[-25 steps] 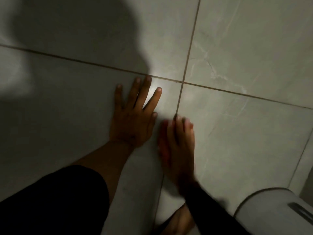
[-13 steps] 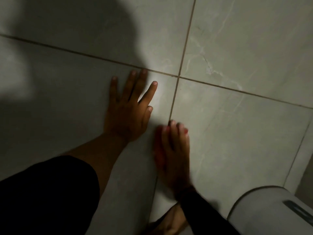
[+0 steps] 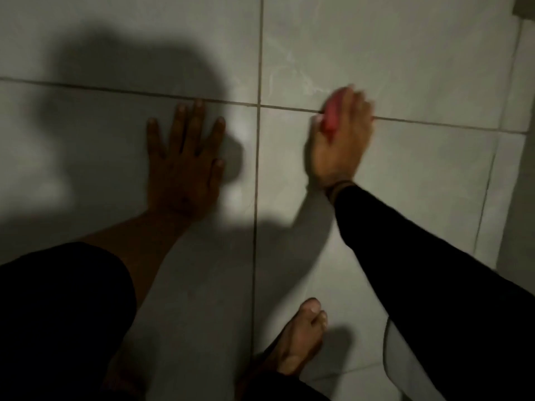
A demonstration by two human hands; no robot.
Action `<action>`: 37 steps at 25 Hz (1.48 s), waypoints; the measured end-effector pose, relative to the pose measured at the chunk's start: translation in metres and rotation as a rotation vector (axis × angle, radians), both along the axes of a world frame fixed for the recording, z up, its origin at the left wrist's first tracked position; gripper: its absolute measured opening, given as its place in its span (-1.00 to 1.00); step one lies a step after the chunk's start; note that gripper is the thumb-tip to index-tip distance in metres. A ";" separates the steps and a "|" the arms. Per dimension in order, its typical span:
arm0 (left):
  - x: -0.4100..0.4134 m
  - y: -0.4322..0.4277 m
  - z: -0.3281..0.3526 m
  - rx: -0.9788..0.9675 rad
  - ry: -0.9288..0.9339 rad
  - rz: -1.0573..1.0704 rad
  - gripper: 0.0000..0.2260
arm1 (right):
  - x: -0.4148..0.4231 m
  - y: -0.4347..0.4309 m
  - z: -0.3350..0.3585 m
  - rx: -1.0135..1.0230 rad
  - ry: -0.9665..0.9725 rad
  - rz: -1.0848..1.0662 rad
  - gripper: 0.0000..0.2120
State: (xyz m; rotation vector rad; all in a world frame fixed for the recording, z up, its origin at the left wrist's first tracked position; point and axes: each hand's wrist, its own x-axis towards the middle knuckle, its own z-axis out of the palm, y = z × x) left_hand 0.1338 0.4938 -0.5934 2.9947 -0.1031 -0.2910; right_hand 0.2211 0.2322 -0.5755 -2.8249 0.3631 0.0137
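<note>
My left hand [image 3: 185, 157] lies flat on the pale grey tiled floor [image 3: 405, 68], fingers spread, in shadow just below a grout line. My right hand [image 3: 341, 137] is blurred and holds a small red object [image 3: 331, 118] against the floor, right on the horizontal grout line [image 3: 434, 123]. The fingers curl over the red object; what it is cannot be made out. A black sleeve covers the right forearm.
A bare foot [image 3: 301, 340] stands on the tile at the bottom centre. A white rounded container [image 3: 405, 369] shows at the lower right, partly behind the right sleeve. A paler strip runs along the right edge [image 3: 524, 169]. Dark shadows cover the left of the floor.
My right hand has swept with the red object from beside the left hand up and to the right, onto the horizontal grout line. The view has shifted; the left hand stays flat.
</note>
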 end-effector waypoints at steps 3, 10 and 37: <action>0.003 0.000 0.035 -0.050 0.124 0.007 -0.38 | -0.067 0.061 0.014 0.179 0.199 0.307 -0.27; -0.016 -0.040 0.176 -0.462 0.812 0.160 -0.54 | -0.195 0.046 0.163 1.343 0.471 -0.697 -0.64; -0.161 -0.577 0.369 -0.037 0.819 -0.712 -0.80 | -0.405 -0.364 0.322 1.140 0.008 -1.720 -0.70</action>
